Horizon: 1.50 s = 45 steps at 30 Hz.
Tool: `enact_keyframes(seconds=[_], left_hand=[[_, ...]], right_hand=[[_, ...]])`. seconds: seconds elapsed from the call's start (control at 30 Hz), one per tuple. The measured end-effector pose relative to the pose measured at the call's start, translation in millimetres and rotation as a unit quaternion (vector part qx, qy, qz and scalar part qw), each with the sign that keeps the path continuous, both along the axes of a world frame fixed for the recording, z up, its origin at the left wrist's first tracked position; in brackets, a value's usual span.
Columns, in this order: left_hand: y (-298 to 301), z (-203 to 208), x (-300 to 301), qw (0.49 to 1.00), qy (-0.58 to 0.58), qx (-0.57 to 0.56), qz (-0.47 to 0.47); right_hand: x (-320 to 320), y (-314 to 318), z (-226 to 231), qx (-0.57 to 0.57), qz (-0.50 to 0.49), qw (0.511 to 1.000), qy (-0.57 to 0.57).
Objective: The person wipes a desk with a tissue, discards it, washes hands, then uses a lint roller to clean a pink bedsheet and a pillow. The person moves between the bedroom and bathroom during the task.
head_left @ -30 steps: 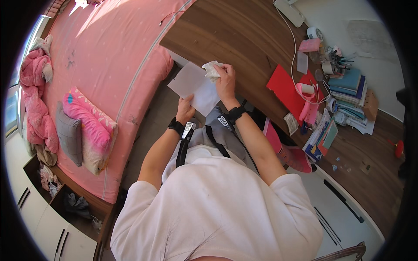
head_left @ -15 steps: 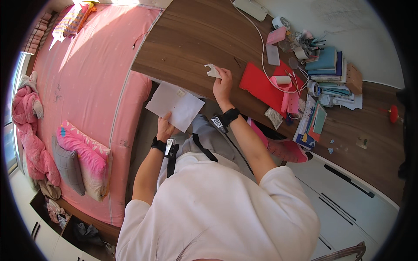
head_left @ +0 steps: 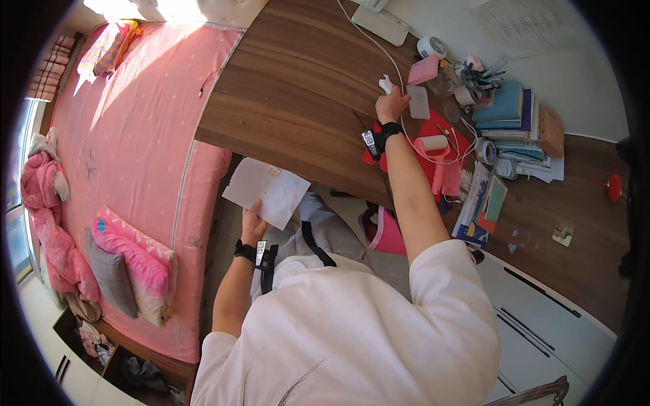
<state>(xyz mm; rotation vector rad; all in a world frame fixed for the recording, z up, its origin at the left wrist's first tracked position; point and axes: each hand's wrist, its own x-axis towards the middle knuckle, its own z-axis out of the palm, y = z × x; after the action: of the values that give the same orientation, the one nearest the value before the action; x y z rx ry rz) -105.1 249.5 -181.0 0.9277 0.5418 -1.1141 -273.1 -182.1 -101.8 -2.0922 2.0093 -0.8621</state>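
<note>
My left hand [head_left: 252, 224] grips the near edge of a white sheet of paper [head_left: 277, 197], held beside the desk's front edge above my lap. A small pale patch sits on the sheet's far edge. Over the desk, my right hand [head_left: 393, 105] is closed on a small crumpled white scrap [head_left: 386, 84], which looks like paper or tissue. This hand is beside a white cable [head_left: 401, 68] and a translucent flat box [head_left: 418, 101]. Closer to me lie a red sheet [head_left: 433, 125] and a pink-handled lint roller [head_left: 433, 144], partly behind my right forearm.
The brown wooden desk [head_left: 291, 81] carries a pink box [head_left: 424, 70], a pen holder, stacked books [head_left: 500, 105] and a tape roll [head_left: 485, 151] along its right side. A pink-covered bed [head_left: 149, 135] stands at left. A pink bin-like object [head_left: 387, 233] is below the desk.
My right hand has moved away from me and to the right across the desk with the white scrap. The left hand still holds the paper, slightly lower in view.
</note>
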Motion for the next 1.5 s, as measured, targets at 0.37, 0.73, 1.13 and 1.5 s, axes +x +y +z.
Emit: enact_keyframes(seconds=[0.37,0.73,1.13,1.5], left_hand=[[-3.5,11.3,-4.5,0.999,0.025,-0.013,0.029],[-5.0,15.6,-5.8,0.999,0.028,-0.023,0.021],[9.4,30.6,2.7,0.997,0.024,-0.021,0.064],[11.3,26.1,10.9,0.995,0.009,0.007,0.103]], right_hand=[[89.4,60.0,-5.7,-0.038,0.207,0.977,0.030],[96.5,229.3,12.0,0.049,0.387,0.919,-0.055],[120.9,152.3,35.2,-0.035,0.367,0.925,-0.094],[134.5,143.7,3.7,-0.027,0.415,0.909,0.009]])
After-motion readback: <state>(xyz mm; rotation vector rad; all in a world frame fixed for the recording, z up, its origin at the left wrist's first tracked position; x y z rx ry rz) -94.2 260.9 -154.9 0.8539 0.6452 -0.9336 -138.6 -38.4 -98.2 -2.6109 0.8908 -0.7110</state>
